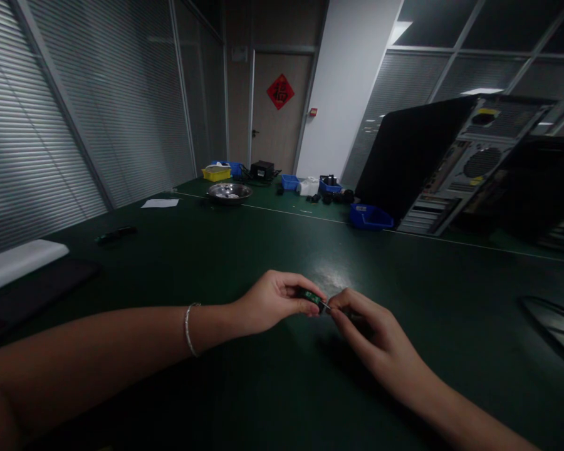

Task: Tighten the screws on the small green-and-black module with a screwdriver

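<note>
Between the thumb and fingers of my left hand [275, 302] is a small green circuit board [311, 297], with a dark part at its right end. My right hand [364, 319] is pinched at that end, its fingertips on a thin, light-coloured piece [326, 306] that meets the board. What this piece is, I cannot make out. Both hands are close together, above the green tabletop [207, 263]. A bracelet circles my left wrist.
Far left lie dark strips [116, 235] and white paper [160, 203]. A metal bowl [229, 193], a yellow bin [217, 173] and a blue bin [371, 217] stand further back. A computer case [451, 169] stands at right, with black cables [552, 322] nearer.
</note>
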Motion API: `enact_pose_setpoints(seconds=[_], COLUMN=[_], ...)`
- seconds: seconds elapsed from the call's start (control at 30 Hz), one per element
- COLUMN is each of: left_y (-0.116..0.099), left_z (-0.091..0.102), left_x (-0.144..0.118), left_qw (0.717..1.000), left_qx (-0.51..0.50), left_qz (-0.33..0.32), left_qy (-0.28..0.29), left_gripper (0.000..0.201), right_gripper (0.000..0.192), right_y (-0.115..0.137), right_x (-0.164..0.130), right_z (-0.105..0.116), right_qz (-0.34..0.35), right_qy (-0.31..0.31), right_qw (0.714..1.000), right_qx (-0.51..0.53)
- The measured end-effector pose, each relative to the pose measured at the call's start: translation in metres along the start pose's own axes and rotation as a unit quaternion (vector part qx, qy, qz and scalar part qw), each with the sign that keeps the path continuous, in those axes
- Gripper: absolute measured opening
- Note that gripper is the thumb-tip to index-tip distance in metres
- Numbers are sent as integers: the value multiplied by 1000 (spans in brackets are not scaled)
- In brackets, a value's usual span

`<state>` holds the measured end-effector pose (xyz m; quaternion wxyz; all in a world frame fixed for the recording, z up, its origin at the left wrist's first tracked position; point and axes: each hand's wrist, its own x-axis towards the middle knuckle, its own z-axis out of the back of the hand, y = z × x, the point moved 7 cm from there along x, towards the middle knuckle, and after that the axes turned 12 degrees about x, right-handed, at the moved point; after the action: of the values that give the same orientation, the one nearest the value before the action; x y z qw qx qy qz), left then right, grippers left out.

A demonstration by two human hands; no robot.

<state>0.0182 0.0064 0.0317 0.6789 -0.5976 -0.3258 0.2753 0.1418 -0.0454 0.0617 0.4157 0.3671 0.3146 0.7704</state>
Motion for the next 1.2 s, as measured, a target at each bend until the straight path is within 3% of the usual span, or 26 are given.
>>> enact_pose_setpoints(seconds=[0.2,0.33,0.6,0.8,1.03,1.2], left_y=[5,8,13,14,8,8], left_z=[6,11,7,3,6,10], left_x=[2,2,4,3,6,7], left_qw=[999,997,994,997,999,998], left_qx=[15,1,-88,-63,-44,-38], left_qz=[0,19,44,44,-11,-24], left_qy=[-37,-68,-56,-15,-23,-40], left_gripper=[25,27,20,48,23,21], right_gripper=[18,20,27,27,20,19], right_y=[-7,-3,-1,-2,-3,-5], right_x=[-1,-3,-3,-2,-4,-4], right_z=[6,6,1,-1,8,6], right_qz=[-15,22,36,30,24,7], right_qy=[-43,-49,-44,-22,-51,-35], right_qw=[999,998,998,999,997,995], right_qx=[-14,-20,-12,-11,-55,-96])
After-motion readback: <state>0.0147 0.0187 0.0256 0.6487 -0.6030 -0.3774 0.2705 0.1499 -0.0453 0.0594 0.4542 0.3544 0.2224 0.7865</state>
